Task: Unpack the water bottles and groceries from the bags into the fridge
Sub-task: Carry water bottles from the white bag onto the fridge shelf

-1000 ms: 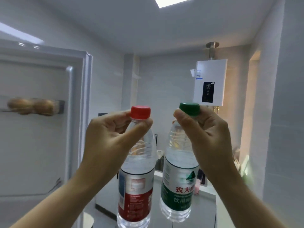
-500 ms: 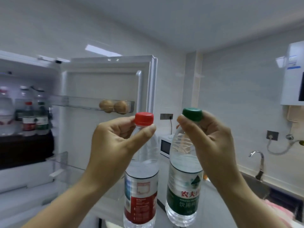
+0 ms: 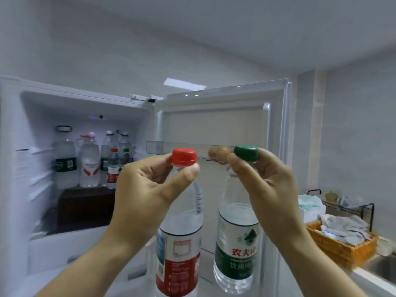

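Observation:
My left hand pinches the neck of a red-capped water bottle with a red label, held upright at chest height. Beside it my right hand pinches the neck of a green-capped water bottle with a green label. Both bottles hang side by side in front of the open fridge. On the fridge's top shelf stand several water bottles of different sizes.
The fridge door stands open behind the bottles, with eggs in its upper rack. At the right, an orange basket with cloths sits on the counter by a black wire rack.
The view has swung left, so the fridge interior and its shelf of bottles have come into sight. Both hands keep the same hold on the two bottles.

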A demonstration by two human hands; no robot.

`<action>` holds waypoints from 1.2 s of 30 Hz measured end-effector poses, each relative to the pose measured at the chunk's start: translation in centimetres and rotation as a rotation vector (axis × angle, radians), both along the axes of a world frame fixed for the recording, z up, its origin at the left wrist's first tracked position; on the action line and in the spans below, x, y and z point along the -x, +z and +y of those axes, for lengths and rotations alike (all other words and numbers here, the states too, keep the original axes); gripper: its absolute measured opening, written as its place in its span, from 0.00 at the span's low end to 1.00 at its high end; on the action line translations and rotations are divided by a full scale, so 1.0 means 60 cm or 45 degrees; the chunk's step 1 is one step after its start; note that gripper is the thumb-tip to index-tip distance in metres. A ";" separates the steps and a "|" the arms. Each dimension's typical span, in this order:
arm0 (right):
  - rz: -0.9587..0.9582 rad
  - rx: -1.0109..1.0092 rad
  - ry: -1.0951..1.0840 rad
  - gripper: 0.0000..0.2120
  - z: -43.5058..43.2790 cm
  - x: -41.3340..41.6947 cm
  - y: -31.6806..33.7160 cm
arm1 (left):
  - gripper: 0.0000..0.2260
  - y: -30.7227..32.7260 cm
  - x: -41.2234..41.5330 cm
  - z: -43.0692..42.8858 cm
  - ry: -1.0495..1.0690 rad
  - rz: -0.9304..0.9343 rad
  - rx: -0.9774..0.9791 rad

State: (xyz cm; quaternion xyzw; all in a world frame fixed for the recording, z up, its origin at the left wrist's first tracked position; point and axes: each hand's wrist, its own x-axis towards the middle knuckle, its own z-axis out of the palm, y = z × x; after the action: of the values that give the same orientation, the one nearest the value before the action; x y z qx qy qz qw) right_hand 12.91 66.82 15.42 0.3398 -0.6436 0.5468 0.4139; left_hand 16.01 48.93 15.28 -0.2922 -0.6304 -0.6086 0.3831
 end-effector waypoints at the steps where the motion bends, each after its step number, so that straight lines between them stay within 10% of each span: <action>1: -0.004 0.010 0.004 0.08 -0.020 0.012 -0.001 | 0.07 -0.001 0.007 -0.020 0.027 -0.003 0.003; 36: -0.211 0.275 0.628 0.01 -0.413 0.405 -0.033 | 0.05 -0.038 0.283 -0.328 0.824 -0.114 -0.096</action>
State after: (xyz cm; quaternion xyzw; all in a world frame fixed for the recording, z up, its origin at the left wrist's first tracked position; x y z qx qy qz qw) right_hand -11.38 42.07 13.43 0.3942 -0.5112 0.7223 0.2482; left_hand -0.98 29.22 12.99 -0.0355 -0.6838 -0.4904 0.5391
